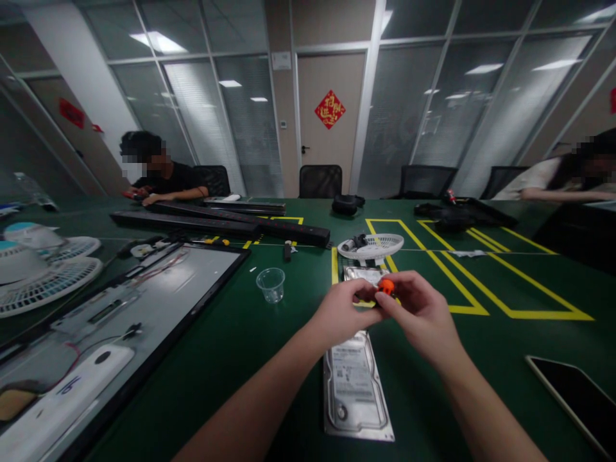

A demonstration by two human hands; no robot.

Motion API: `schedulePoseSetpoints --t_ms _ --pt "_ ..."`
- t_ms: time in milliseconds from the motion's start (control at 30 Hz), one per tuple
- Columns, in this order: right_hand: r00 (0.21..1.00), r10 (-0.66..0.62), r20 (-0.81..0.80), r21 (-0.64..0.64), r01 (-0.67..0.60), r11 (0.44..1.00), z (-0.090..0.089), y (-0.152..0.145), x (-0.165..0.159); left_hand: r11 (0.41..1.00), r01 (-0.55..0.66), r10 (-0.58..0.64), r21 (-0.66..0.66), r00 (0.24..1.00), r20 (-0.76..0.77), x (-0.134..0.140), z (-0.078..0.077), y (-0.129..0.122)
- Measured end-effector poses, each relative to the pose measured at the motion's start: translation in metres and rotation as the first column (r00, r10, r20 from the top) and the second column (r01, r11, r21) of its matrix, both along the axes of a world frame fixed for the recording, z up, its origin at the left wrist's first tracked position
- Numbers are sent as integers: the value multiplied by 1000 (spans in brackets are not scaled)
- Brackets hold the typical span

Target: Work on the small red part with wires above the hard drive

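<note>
My right hand [423, 314] is closed, thumb and fingers pinching a small orange-and-black knob-like piece [386, 287] that looks like a screwdriver handle. Close against it, my left hand [344, 308] has its fingers curled in a pinch; what lies between them is hidden. Below both hands a silver hard drive [359, 391] rests label up on the green table. Just beyond the hands lies a second hard drive [364, 274], partly covered by them. Behind that stands a white slotted basket-like cover [392, 244] with small dark parts in it.
A clear plastic cup [271, 285] stands left of my hands. Further left lie an opened display panel [192, 282] and white fan parts [52, 282]. Long black bars [216, 226] cross the back. A tablet-like device [577, 398] is at right. Two people sit across the table.
</note>
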State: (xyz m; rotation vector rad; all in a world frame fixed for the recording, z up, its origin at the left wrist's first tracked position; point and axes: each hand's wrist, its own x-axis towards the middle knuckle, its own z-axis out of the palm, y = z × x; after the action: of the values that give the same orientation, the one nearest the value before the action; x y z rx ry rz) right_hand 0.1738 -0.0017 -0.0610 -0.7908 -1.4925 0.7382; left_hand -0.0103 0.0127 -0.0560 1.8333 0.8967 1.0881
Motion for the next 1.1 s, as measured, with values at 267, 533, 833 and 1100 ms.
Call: schedulePoseSetpoints --t_ms 267,533,833,1100 --pt "999 30 17 -1 -30 1000 1 -1 1 999 34 -33 12 999 -33 -1 4 -2" --pt "998 -53 25 26 53 998 4 -2 -2 1000 7 -6 9 999 -42 0 2 -2" --pt "999 -22 31 4 21 1000 3 -1 -1 1000 -9 9 15 1000 -19 2 -1 -2" --pt "1000 11 22 -28 -11 1000 2 -2 1 999 26 -24 30 998 -50 1 5 -4"
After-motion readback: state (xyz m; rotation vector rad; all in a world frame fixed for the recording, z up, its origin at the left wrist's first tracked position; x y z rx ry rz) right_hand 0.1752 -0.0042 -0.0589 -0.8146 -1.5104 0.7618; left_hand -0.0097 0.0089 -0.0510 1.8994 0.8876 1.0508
